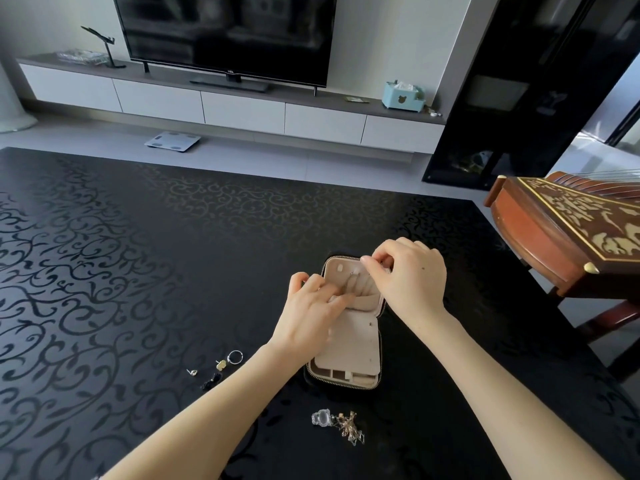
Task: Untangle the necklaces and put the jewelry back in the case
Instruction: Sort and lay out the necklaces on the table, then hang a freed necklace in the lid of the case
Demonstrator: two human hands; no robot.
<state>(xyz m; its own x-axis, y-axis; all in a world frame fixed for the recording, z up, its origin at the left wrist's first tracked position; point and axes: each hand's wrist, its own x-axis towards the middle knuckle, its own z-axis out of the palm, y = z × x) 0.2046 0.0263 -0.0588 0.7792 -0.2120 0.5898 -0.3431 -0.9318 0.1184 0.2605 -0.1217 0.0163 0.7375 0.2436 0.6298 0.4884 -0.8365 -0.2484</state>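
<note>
An open black jewelry case (360,344) with a beige lining lies on the dark patterned table (138,271). A thin silver necklace (351,280) hangs in its lid. My right hand (408,275) pinches the necklace's top end at the lid's upper edge. My left hand (311,317) presses on the lid pocket beside the chain with its fingers bent. A tangled heap of gold chains (349,427) with a clear pendant (321,418) lies in front of the case. A silver ring (235,357), two small earrings (221,364) (192,372) and a dark piece (212,380) lie to the case's left.
A carved wooden zither (568,230) on a stand sits at the table's right. Beyond the table's far edge are a TV (225,32) on a low cabinet, a blue tissue box (403,95) and a scale (172,141) on the floor.
</note>
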